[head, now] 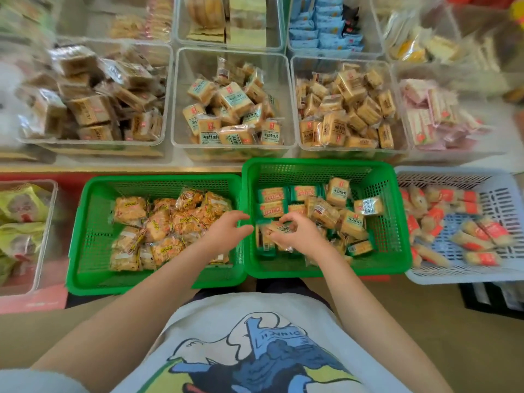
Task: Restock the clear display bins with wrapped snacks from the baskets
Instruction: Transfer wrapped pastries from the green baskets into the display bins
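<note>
Two green baskets stand side by side in front of me. The right green basket (388, 217) holds tan wrapped biscuit packs with green or red labels. My right hand (297, 234) is inside it, fingers curled round a wrapped snack pack (279, 228). My left hand (231, 226) hovers over the rims where both baskets meet, fingers loosely curved and holding nothing. The left green basket (90, 228) is full of orange-printed wrapped snacks. Behind the baskets, a clear display bin (181, 109) holds matching green-labelled packs, and another clear bin (296, 109) to its right holds yellow packs.
A white basket (499, 199) at the right holds red-labelled sticks. Further clear bins sit at the left (164, 92), far right (402, 114) and in a back row. A clear box (52, 211) of green-yellow packs stands at the lower left.
</note>
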`<control>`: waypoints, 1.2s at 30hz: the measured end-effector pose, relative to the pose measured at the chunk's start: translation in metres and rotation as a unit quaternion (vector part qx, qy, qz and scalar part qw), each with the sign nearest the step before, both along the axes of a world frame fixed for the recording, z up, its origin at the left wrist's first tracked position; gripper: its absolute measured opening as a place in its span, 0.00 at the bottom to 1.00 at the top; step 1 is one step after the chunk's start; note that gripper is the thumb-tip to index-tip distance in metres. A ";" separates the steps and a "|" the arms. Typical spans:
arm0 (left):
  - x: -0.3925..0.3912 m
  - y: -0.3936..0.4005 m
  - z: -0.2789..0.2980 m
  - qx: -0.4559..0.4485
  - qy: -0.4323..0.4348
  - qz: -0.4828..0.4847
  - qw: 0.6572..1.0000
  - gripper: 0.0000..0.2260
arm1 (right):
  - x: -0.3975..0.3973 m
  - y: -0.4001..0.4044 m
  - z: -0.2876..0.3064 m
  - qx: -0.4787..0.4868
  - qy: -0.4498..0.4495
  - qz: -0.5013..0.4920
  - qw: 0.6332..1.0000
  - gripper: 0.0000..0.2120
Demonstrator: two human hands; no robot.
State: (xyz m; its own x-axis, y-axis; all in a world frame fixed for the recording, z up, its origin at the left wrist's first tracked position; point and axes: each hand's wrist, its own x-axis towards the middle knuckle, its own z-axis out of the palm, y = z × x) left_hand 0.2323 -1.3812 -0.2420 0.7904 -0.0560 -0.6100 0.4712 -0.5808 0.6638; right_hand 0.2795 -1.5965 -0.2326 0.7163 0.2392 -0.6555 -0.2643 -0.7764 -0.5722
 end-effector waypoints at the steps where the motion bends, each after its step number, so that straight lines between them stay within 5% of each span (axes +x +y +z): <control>1: 0.006 -0.001 0.009 -0.064 0.023 0.072 0.995 0.20 | 0.004 0.006 0.011 0.017 -0.031 -0.001 0.999 0.23; 4: 0.024 -0.004 0.034 -0.196 0.027 0.226 0.954 0.18 | 0.019 0.035 0.042 0.062 -0.128 0.022 0.990 0.26; 11: 0.057 0.038 0.056 -0.253 -0.053 0.401 0.879 0.17 | 0.063 0.086 0.072 0.119 -0.252 0.072 0.958 0.32; 19: 0.103 0.087 0.082 -0.266 -0.135 0.552 0.779 0.11 | 0.121 0.083 0.037 -0.089 -0.187 0.133 0.969 0.33; 23: 0.124 0.093 0.068 -0.063 -0.100 0.455 0.882 0.06 | 0.119 0.078 0.021 -0.099 -0.203 0.156 0.962 0.31; 27: 0.116 0.082 0.062 0.061 -0.153 0.370 0.914 0.10 | 0.120 0.073 0.021 -0.082 -0.204 0.149 0.964 0.29; 30: 0.097 0.051 0.054 0.092 -0.209 0.265 0.937 0.10 | 0.112 0.064 0.023 -0.028 -0.267 0.070 0.961 0.15; 33: 0.074 0.015 0.032 0.070 -0.170 0.157 0.970 0.11 | 0.095 0.046 0.008 -0.060 -0.322 0.024 0.944 0.04; 36: 0.048 -0.013 0.006 0.024 -0.068 0.102 0.992 0.14 | 0.073 0.025 -0.023 -0.141 -0.142 0.085 0.976 0.03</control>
State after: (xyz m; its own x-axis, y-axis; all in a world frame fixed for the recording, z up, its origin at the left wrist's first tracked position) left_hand 0.2806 -1.3942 -0.2362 0.8572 0.1412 -0.4953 0.4909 -0.5151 0.7027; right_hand 0.3521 -1.5718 -0.2560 0.8447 0.2082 -0.4931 0.0194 -0.9325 -0.3605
